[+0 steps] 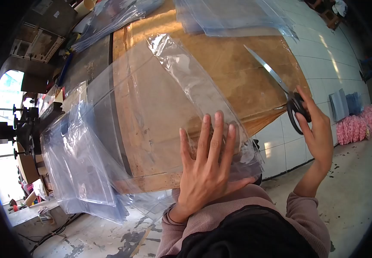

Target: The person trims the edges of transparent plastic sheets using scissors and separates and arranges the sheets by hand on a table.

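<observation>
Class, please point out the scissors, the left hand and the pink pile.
Scissors (279,81), head view: on the blade, near the handles.
Left hand (205,175), head view: on its back.
Pink pile (359,125), head view: on its middle.

Free passage lies right of the right grip (318,134), above the floor (349,180). Ahead, scissors (277,78) project over the tabletop (233,60). Leftward, plastic sheet (188,79) and left grip (205,172) block low travel.
</observation>
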Demonstrator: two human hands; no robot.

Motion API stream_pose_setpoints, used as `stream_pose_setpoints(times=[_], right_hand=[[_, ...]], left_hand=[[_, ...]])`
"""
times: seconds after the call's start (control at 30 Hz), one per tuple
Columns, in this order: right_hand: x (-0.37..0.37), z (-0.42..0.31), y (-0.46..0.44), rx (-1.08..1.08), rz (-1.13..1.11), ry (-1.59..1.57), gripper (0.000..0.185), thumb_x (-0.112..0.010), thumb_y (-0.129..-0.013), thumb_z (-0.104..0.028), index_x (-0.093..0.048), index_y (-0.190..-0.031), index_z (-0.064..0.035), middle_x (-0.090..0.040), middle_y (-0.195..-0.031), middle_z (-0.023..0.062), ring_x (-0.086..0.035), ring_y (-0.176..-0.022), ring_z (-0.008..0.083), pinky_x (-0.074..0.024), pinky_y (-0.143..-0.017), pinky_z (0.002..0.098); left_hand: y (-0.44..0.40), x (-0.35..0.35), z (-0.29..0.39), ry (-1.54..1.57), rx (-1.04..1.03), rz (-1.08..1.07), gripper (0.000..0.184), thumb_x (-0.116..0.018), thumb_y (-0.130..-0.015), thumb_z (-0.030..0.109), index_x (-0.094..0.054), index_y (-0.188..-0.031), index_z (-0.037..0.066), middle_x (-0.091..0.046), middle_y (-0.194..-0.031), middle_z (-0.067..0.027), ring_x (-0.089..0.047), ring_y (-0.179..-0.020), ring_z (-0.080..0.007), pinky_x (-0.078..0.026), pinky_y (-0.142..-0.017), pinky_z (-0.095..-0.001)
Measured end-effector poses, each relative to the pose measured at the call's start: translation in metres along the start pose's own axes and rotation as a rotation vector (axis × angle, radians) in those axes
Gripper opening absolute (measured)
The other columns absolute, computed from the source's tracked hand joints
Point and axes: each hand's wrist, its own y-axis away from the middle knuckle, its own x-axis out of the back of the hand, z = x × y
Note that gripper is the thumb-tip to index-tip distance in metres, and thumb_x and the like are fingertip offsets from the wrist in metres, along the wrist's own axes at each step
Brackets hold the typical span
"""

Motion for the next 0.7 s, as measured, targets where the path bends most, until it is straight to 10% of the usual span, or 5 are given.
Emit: stream_pose_setpoints(times=[0.13,0.23,0.33,0.7], right_hand=[[-0.005,-0.008,0.027,-0.276,-0.154,-0.867,0.053,-0.066,-0.083,-0.015,-0.043,-0.129,-0.0065,-0.053,-0.092,0.0068,-0.051,-0.083,0.0172,-0.0437,-0.076,0.0252],[-0.036,-0.020,0.053,0.002,-0.279,-1.375,0.055,-0.079,-0.072,-0.034,-0.050,-0.104,-0.0009,-0.045,-0.081,0.0013,-0.046,-0.072,0.0110,-0.0422,-0.070,0.0228],[-0.026,-0.025,0.072,-0.329,-0.597,-1.208,0.064,-0.082,-0.064,-0.046,-0.048,-0.096,-0.0034,-0.044,-0.078,-0.0004,-0.044,-0.070,0.0088,-0.0408,-0.066,0.0236],[-0.055,-0.026,0.080,-0.293,-0.598,-1.029,0.069,-0.081,-0.065,-0.047,-0.048,-0.106,-0.0026,-0.051,-0.078,0.0014,-0.047,-0.069,0.0088,-0.0426,-0.062,0.0235]], left_hand=[[0.000,-0.001,-0.001,-0.001,-0.058,0.029,0.090,-0.061,-0.067,0.069,-0.051,-0.128,0.005,-0.043,-0.138,-0.0153,-0.037,-0.131,-0.0351,-0.014,-0.108,-0.0588],[0.003,-0.004,-0.002,0.000,-0.132,0.101,0.076,-0.065,-0.068,0.064,-0.056,-0.124,0.013,-0.051,-0.131,-0.0092,-0.046,-0.125,-0.0285,-0.019,-0.107,-0.0571],[0.008,-0.005,0.001,0.012,-0.168,0.136,0.064,-0.067,-0.069,0.060,-0.061,-0.118,0.020,-0.057,-0.125,-0.0026,-0.053,-0.119,-0.0217,-0.022,-0.107,-0.0551],[0.007,-0.003,0.006,0.041,-0.123,0.120,0.053,-0.074,-0.067,0.048,-0.064,-0.113,0.023,-0.059,-0.122,0.0034,-0.055,-0.116,-0.0168,-0.022,-0.108,-0.0535]])
